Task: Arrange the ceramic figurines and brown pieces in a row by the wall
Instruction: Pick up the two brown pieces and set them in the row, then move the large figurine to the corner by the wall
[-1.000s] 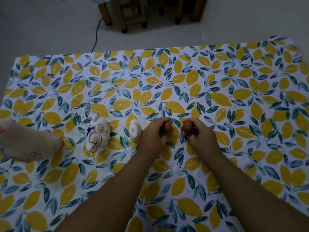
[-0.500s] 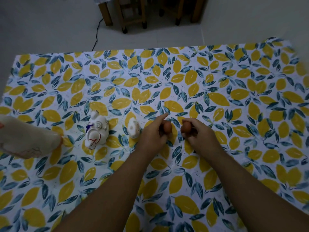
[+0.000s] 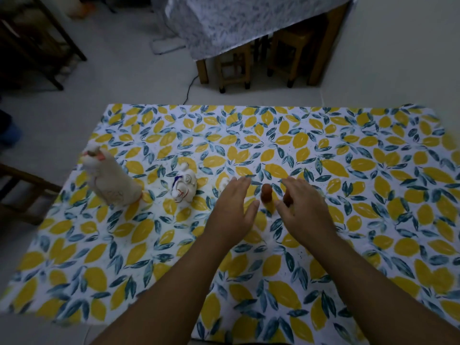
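Head view, looking down on a table under a lemon-and-leaf tablecloth (image 3: 249, 135), pale floor beyond the far edge. Five task things strung left to right across the middle of the cloth, in a loose line parallel to the far edge. Far left: tall white figurine (image 3: 109, 179), long axis leaning up and away to the left, narrow head end with a pink spot at upper left, broad base toward the right. Next, well apart: small white figurine with blue and red markings (image 3: 183, 186), long axis running from near-left to far-right, head end at the far right. Then a tiny white figurine (image 3: 225, 183), mostly hidden behind the left fingertips; orientation not readable. Right of that, first brown piece (image 3: 266, 193), upright, long axis vertical, rounded top up, standing free in the gap between the two hands. Second brown piece (image 3: 287, 198) just beside it to the right, upright as far as seen, partly covered by the right thumb side. Left hand (image 3: 234, 207) palm down, fingers loosely spread and extended, gripping nothing. Right hand (image 3: 302, 207) palm down, fingers likewise spread and relaxed, hovering over the second piece without closing on it. Background: cloth-draped table and wooden stools (image 3: 235, 68) on the floor, dark chair frame at upper left.
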`<state>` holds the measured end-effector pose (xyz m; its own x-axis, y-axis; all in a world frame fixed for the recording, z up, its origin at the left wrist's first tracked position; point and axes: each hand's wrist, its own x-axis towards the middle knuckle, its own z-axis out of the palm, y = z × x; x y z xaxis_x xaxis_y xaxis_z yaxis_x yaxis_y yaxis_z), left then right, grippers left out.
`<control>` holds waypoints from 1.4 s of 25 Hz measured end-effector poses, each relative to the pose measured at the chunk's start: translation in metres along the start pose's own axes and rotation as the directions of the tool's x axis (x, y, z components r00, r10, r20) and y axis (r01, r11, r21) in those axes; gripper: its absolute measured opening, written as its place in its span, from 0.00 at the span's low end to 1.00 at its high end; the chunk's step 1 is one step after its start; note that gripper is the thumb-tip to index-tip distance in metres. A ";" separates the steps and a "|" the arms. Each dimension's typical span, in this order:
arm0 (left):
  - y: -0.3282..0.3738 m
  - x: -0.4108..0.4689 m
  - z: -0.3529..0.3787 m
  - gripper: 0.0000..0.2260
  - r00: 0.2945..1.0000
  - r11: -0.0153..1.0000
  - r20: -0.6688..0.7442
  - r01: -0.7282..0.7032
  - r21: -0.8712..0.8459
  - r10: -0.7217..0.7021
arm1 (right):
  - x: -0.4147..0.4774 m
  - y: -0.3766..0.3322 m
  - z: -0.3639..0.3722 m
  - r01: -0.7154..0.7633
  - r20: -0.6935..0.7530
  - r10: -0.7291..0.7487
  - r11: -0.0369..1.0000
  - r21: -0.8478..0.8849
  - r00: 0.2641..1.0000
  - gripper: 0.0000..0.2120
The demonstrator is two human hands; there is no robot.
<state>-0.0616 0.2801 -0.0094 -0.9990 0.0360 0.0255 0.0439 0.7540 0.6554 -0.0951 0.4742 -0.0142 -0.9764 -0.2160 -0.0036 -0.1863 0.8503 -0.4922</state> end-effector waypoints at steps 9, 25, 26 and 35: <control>-0.047 -0.074 -0.089 0.29 0.958 0.973 -0.226 0.206 0.106 -0.178 | -0.010 -0.128 0.035 0.235 0.145 -0.218 0.965 -0.114 0.965 0.32; -0.238 -0.035 -0.245 0.27 0.961 0.909 -0.098 0.210 -0.361 -0.260 | 0.058 -0.356 0.132 -0.142 0.364 -0.015 0.905 0.402 0.931 0.28; -0.245 -0.034 -0.242 0.23 0.970 0.905 -0.077 0.186 -0.383 -0.232 | 0.057 -0.361 0.135 -0.147 0.343 -0.004 0.899 0.412 0.939 0.27; -0.260 -0.037 -0.237 0.28 0.977 0.851 -0.058 0.150 -0.503 -0.206 | 0.053 -0.374 0.147 -0.262 0.282 0.107 0.756 0.600 0.953 0.22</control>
<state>-0.0375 -0.0726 -0.0015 -0.9852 -0.1582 -0.0662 -0.1143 0.3176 0.9413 -0.0609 0.0748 0.0419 -0.9199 -0.2504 -0.3018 0.1809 0.4117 -0.8932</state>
